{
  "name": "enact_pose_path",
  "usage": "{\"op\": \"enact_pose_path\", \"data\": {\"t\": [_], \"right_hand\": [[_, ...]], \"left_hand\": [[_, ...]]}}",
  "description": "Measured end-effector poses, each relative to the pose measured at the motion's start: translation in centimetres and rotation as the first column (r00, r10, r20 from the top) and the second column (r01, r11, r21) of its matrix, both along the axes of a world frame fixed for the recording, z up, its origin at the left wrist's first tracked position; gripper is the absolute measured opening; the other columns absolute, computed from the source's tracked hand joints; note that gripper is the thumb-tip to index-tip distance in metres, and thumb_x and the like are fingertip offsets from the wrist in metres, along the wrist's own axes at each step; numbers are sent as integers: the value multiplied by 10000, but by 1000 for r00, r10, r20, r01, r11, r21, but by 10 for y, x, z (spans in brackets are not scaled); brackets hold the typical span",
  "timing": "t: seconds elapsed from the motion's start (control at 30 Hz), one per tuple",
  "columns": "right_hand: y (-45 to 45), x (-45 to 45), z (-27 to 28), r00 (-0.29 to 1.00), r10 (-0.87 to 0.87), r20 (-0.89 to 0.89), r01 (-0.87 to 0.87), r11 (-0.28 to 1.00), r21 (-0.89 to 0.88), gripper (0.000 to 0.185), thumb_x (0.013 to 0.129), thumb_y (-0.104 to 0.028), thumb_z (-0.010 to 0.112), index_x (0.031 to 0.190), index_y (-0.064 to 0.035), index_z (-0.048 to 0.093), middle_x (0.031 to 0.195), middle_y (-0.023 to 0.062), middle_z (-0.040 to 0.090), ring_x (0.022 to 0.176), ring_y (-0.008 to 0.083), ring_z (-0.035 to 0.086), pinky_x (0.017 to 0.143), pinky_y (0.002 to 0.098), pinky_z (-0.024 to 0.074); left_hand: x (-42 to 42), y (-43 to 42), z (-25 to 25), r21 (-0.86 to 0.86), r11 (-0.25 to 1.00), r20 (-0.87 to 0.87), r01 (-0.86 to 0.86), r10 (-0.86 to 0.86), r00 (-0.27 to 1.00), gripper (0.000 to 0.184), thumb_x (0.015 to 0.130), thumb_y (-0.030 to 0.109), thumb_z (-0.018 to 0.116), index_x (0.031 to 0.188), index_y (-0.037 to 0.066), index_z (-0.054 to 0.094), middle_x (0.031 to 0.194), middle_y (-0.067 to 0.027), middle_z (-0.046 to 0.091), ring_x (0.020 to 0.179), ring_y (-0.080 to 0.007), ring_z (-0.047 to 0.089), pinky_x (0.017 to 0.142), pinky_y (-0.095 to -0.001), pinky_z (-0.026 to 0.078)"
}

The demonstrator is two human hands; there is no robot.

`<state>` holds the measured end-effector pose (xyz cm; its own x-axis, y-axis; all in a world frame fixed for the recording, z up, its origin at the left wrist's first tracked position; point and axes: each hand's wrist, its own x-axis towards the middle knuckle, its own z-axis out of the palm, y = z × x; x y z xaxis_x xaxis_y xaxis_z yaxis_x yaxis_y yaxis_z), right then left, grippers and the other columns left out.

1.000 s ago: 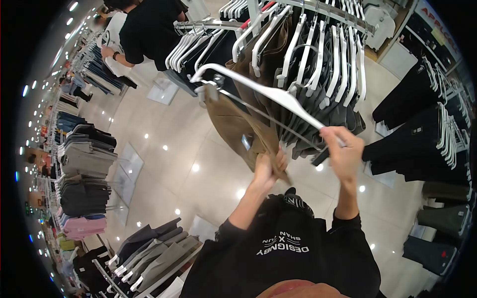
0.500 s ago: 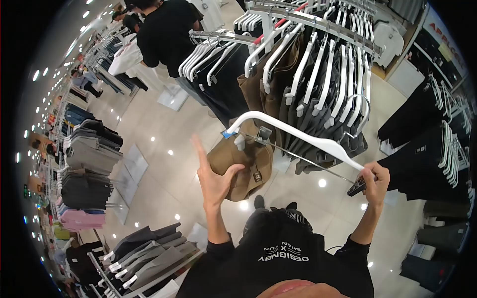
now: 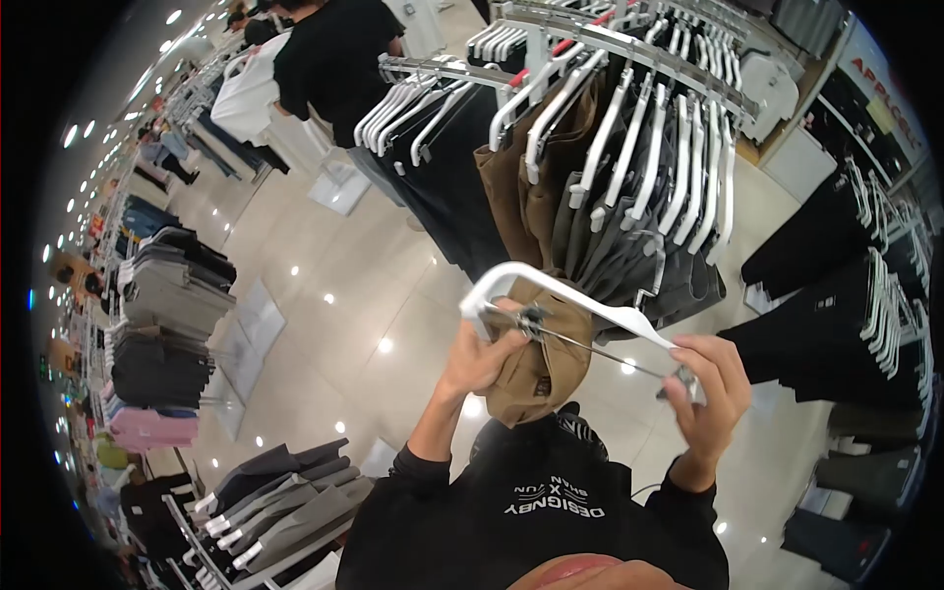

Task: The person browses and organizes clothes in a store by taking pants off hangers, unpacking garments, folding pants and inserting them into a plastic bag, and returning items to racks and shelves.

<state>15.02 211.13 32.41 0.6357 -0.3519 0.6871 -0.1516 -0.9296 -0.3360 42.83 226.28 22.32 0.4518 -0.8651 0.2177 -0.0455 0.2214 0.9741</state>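
Observation:
A white trouser hanger (image 3: pixel 580 295) with a thin metal clip bar is in front of my chest. Tan trousers (image 3: pixel 541 383), bunched together, hang at its left clip; the clip's bite on the cloth is partly hidden. My left hand (image 3: pixel 477 359) is closed around that end of the hanger, the thumb against the clip. At the other end, my right hand (image 3: pixel 713 393) grips the hanger tip and the right clip (image 3: pixel 678 382) between fingers and thumb. No cloth shows in the right clip.
Ahead stands a rack (image 3: pixel 639 59) with brown, grey and dark trousers on white hangers. Black trousers (image 3: pixel 787 344) hang at the right. Grey garments (image 3: pixel 295 501) are on a rail at lower left. A person in a black shirt (image 3: pixel 334 69) stands beyond the rack.
My left hand, open beside the trousers before, has closed on the hanger's left end. The hanger and trousers have come lower and nearer my body. My right hand's fingers have shifted around the right clip.

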Motion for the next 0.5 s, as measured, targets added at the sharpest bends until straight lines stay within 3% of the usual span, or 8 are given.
{"op": "enact_pose_path", "data": {"t": [0.1, 0.13, 0.2, 0.23, 0.33, 0.37, 0.47, 0.5], "right_hand": [[17, 56, 21, 982, 187, 23, -188, 966, 178, 715, 861, -364, 851, 1396, 20, 575, 1313, 215, 664, 1182, 399, 658, 992, 433, 523], [13, 67, 7, 957, 289, 15, -276, 898, 344, 755, 861, -391, 851, 1420, 22, 556, 1328, 217, 653, 1205, 395, 646, 1016, 435, 510], [6, 85, -19, 887, 458, 55, -369, 634, 679, 776, 866, -432, 849, 1418, 27, 556, 1327, 212, 643, 1221, 380, 632, 1040, 434, 492], [2, 87, -22, 865, 501, -38, -373, 692, 618, 745, 882, -468, 837, 1375, 29, 580, 1247, 188, 640, 1138, 342, 645, 980, 428, 500], [16, 91, -31, 868, 489, -84, -325, 688, 649, 669, 906, -458, 827, 1310, 30, 612, 1152, 160, 627, 1021, 337, 643, 882, 426, 511], [18, 95, -42, 887, 461, -5, -350, 681, 644, 614, 885, -416, 864, 1255, 19, 637, 1089, 113, 613, 934, 260, 631, 781, 363, 508], [31, 92, -35, 958, 284, 37, -212, 617, 758, 573, 851, -359, 903, 1221, 2, 655, 1086, 67, 596, 879, 164, 587, 713, 299, 480], [37, 95, -39, 964, 213, 159, -258, 605, 753, 502, 787, -214, 943, 1166, -19, 677, 1019, 9, 566, 808, 70, 504, 633, 221, 384]], "left_hand": [[-14, -2, 5, -26, 992, 202, 127, -119, 972, 221, 842, -47, 748, 1059, -51, 704, 995, -140, 769, 894, -203, 724, 840, -348, 564], [-17, -4, 17, -14, 989, 285, 149, -139, 948, 207, 850, -29, 757, 1052, -47, 714, 968, -133, 775, 865, -188, 728, 817, -336, 568], [-28, -2, 11, 13, 996, 130, 91, -92, 987, 203, 875, -9, 755, 1070, -53, 721, 966, -116, 776, 871, -155, 716, 805, -321, 568], [-27, 2, 4, 1, 995, 121, 103, -102, 987, 196, 887, 0, 752, 1073, -56, 723, 960, -107, 777, 870, -142, 710, 800, -315, 568], [-23, 9, -10, -7, 990, 52, 139, -138, 989, 183, 921, 22, 742, 1083, -63, 730, 941, -81, 779, 863, -109, 693, 782, -302, 567], [-23, 11, -10, 14, 987, 10, 159, -159, 987, 182, 930, 28, 738, 1087, -64, 732, 935, -74, 780, 859, -102, 689, 774, -301, 566], [-17, 13, -5, 59, 980, -27, 192, -190, 981, 181, 957, 49, 736, 1097, -65, 734, 906, -56, 775, 838, -94, 686, 751, -292, 559], [-16, 14, -3, 83, 977, -31, 197, -195, 980, 181, 961, 50, 737, 1101, -65, 733, 908, -53, 773, 840, -92, 683, 757, -289, 556]]}}
